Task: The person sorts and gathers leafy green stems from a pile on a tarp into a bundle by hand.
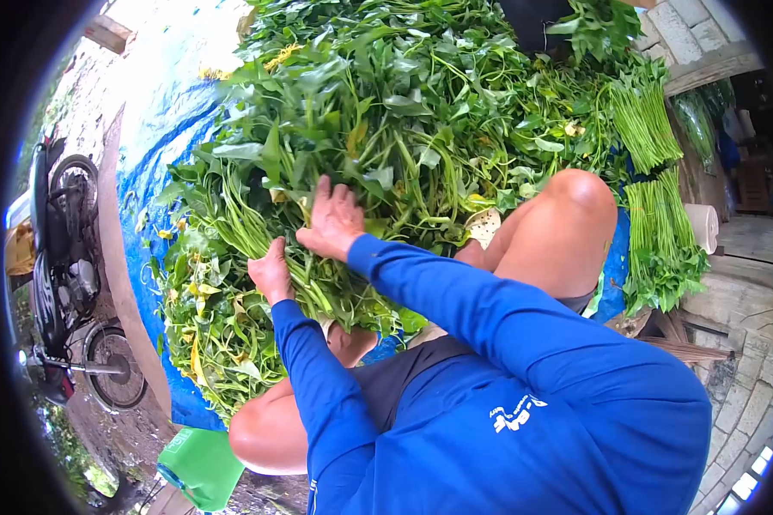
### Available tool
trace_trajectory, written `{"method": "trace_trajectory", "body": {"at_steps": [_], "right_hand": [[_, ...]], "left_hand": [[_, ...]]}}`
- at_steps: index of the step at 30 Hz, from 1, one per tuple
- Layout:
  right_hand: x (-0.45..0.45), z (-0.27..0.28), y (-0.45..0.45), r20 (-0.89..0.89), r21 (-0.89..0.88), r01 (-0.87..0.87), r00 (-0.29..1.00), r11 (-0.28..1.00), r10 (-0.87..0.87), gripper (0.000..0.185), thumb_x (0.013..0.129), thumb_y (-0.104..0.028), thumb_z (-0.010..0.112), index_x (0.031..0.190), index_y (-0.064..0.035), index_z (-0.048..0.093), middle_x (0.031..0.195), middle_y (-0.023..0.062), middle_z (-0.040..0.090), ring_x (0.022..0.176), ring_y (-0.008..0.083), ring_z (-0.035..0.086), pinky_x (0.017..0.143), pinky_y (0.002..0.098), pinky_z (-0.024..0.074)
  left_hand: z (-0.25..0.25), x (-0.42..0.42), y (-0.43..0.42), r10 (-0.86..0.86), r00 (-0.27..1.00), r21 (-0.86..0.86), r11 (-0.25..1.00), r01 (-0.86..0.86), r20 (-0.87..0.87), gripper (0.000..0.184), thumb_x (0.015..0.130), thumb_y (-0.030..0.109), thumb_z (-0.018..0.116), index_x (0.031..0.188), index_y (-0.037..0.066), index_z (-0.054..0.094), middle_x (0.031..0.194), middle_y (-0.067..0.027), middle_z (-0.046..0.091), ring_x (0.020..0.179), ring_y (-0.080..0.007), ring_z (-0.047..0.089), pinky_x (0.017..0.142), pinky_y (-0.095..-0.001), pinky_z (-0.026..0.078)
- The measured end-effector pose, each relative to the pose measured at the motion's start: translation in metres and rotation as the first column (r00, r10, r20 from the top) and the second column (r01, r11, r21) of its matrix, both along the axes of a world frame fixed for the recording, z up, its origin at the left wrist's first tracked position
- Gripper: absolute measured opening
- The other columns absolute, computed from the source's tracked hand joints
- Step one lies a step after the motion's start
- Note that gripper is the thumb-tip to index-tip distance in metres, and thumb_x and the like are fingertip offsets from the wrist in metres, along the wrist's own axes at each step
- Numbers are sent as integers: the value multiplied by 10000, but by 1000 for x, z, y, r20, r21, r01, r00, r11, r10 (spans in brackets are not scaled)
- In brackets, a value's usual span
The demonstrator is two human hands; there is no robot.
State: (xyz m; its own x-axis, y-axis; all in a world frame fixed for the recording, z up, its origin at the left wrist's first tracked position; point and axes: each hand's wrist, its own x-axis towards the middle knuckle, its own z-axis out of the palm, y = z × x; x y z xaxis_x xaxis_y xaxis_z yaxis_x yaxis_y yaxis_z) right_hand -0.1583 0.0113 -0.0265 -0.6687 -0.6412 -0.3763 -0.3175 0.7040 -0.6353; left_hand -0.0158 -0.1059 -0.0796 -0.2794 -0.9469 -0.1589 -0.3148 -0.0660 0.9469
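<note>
My left hand (pixel 270 273) is curled round a bundle of smooth, skinny green stems (pixel 240 225) on the floppy leaf heap (pixel 481 94) over crinkly blue tarp (pixel 139 245), long axis slanting up-left away from me, while my right hand (pixel 331 221) sits fingers loosely spread just beside it.

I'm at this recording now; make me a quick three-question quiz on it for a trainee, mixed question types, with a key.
1. True or false: a motorcycle shows on the left side of the picture.
2. What colour is the sheet under the leafy greens? A) red B) yellow C) blue
3. Fill in: the left hand grips a bunch of long green ____.

Key: 1. True. 2. C. 3. Stems.
</note>
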Motion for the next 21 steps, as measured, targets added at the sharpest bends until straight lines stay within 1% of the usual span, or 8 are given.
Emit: {"method": "trace_trajectory", "body": {"at_steps": [2, 4, 6, 8, 14, 15, 20, 21], "right_hand": [[-15, 0, 34, 91, -81, 59, 994, 995, -52, 1312, 773, -689, 782, 1642, 105, 202, 1474, 348, 446, 1376, 504, 484, 1144, 570, 451], [-26, -33, 58, -16, -7, 205, 979, 979, -205, 1260, 751, -636, 844, 1613, 77, 263, 1502, 305, 472, 1363, 446, 516, 1118, 536, 468], [-50, -57, 84, 344, -339, 566, 818, 752, -461, 1202, 714, -548, 918, 1565, 71, 337, 1451, 278, 555, 1312, 402, 577, 1134, 467, 466], [-63, -105, 99, 485, -300, 805, 591, 513, -644, 1148, 689, -477, 957, 1521, 74, 389, 1406, 262, 606, 1290, 376, 602, 1146, 412, 455], [-71, -118, 111, 291, -130, 639, 756, 759, -587, 1263, 670, -507, 941, 1553, 119, 290, 1514, 356, 515, 1423, 401, 525, 1203, 419, 417], [-71, -117, 104, 322, -34, 693, 690, 720, -648, 1195, 664, -429, 980, 1506, 126, 340, 1440, 273, 594, 1315, 338, 605, 1152, 363, 458], [-70, -120, 106, 540, -184, 747, 620, 639, -569, 1107, 673, -387, 980, 1456, 139, 400, 1380, 239, 636, 1259, 312, 637, 1138, 373, 471], [-69, -134, 106, 604, -201, 762, 591, 615, -535, 1038, 693, -380, 972, 1428, 142, 458, 1363, 226, 655, 1246, 300, 644, 1134, 379, 474]], "left_hand": [[-4, -2, 0, -5, 1000, 38, 999, 4, 23, 312, 825, 89, 846, 1075, -71, 748, 999, -93, 771, 833, -181, 680, 796, -352, 552], [-17, -5, 4, 30, 998, 5, 1000, -31, 53, 357, 823, 107, 858, 1108, -66, 730, 1012, -94, 767, 849, -182, 676, 806, -343, 548], [-14, -6, 9, 38, 996, 38, 998, -41, 84, 364, 819, 111, 867, 1109, -62, 728, 1009, -89, 762, 851, -183, 672, 808, -336, 546], [-7, -9, 9, 46, 999, 73, 996, -47, 17, 340, 824, 96, 863, 1098, -58, 734, 1007, -80, 757, 837, -174, 669, 792, -328, 547], [37, 6, -1, 70, 998, 97, 993, -70, 3, 313, 844, 77, 852, 1100, -59, 735, 995, -87, 755, 807, -167, 668, 753, -331, 547], [38, 8, 0, 66, 998, 90, 994, -67, 14, 293, 850, 82, 855, 1087, -52, 745, 967, -76, 753, 788, -161, 664, 730, -326, 537], [-5, -4, 2, 34, 990, 50, 998, -41, 135, 284, 844, 114, 877, 1063, -30, 766, 901, -46, 750, 737, -134, 644, 662, -314, 507], [-19, -7, 2, -15, 997, 138, 990, 4, 81, 436, 797, 163, 888, 1119, -75, 713, 998, -121, 764, 842, -205, 683, 812, -348, 557]]}}
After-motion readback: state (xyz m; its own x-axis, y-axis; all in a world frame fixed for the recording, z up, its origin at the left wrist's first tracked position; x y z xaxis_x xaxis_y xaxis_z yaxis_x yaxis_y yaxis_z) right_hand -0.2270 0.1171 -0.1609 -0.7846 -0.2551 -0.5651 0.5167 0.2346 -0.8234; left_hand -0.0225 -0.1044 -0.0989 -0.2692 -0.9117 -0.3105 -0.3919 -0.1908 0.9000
